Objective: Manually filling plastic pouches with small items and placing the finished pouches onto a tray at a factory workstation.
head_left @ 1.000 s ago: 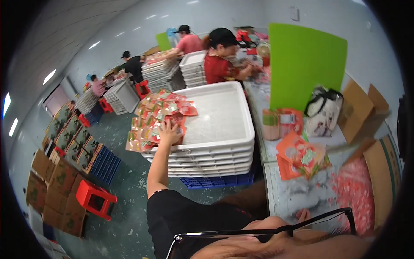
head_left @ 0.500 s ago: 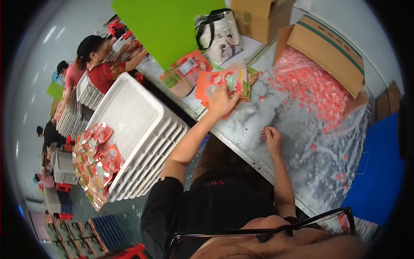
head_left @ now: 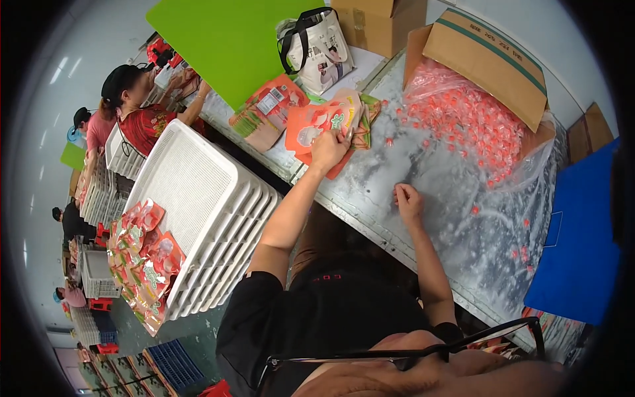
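My left hand (head_left: 327, 153) lies over a fanned pile at the table's near-left part, its fingers closed on the edge of the top orange pouch (head_left: 307, 122). The pouch is flat, and its far side bends up a little. More flat pouches with green-brown edges (head_left: 366, 126) lie just right of it. Closer to me, over the metal table (head_left: 370, 218), my right hand (head_left: 409, 202) is curled closed; anything inside its fingers is hidden. Beyond it, small red wrapped pieces (head_left: 463, 119) spill from a clear bag in a tipped cardboard box (head_left: 486, 66).
To the left stand stacked white trays (head_left: 192, 165), with filled red pouches (head_left: 145, 258) on the top one. A green board (head_left: 218, 46), a white tote bag (head_left: 324, 56) and another carton (head_left: 377, 23) are at the back. A blue panel (head_left: 579, 245) is at right. Co-workers stand far left.
My left hand's fingers have drawn together on the top pouch's edge, and the pouch now bends. My right hand stays curled above the table. The whole view has shifted slightly.
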`<action>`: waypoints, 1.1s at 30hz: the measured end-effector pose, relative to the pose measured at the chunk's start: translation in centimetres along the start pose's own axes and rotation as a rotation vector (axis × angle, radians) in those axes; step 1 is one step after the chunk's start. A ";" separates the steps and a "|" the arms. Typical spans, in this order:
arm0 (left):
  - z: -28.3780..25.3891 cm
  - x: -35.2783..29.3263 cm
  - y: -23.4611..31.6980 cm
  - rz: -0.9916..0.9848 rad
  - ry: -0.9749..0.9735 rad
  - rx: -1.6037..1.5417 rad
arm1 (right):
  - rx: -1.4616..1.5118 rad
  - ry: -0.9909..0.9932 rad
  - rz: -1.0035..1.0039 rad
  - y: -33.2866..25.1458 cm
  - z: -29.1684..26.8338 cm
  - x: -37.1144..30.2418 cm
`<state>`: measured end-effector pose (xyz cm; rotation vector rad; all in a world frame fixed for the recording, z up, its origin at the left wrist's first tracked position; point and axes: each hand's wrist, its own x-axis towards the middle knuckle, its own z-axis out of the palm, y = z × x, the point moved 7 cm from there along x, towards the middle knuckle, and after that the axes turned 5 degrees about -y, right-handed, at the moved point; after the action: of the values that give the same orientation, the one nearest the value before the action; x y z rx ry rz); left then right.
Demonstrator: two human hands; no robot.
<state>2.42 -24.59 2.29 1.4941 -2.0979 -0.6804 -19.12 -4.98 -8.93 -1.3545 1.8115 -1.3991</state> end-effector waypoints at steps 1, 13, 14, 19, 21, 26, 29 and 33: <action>0.1 -0.8 0.3 -0.001 -0.071 -0.031 | -0.164 0.050 -0.138 -2.1 -0.3 0.1; 5.7 -8.8 1.5 -0.091 -0.442 -0.852 | -0.512 -0.058 -0.650 -11.9 2.5 -1.4; 5.9 -9.1 1.3 -0.158 -0.423 -0.870 | -0.525 -0.114 -0.625 -11.5 2.9 -1.4; 4.3 -10.5 4.0 0.355 -0.044 -0.381 | -0.384 -0.242 -0.685 -12.8 3.2 -1.9; 4.0 -11.4 5.6 0.403 -0.071 -0.281 | -0.064 -0.365 -0.444 -10.5 4.0 -1.9; 4.4 -13.3 9.5 0.544 -0.119 -0.219 | -0.146 -0.421 -0.575 -9.5 4.2 -2.4; 4.3 -14.6 11.9 0.754 -0.132 -0.164 | -0.132 -0.523 -0.304 -8.5 3.9 -2.1; 2.4 -12.1 12.0 0.728 -0.337 -0.148 | -0.134 -0.813 -0.217 -10.7 1.7 -2.4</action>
<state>-4.17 -9.41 6.96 0.4747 -2.5355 -0.7979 -12.38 -3.41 -0.29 -1.8711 1.2424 -0.6409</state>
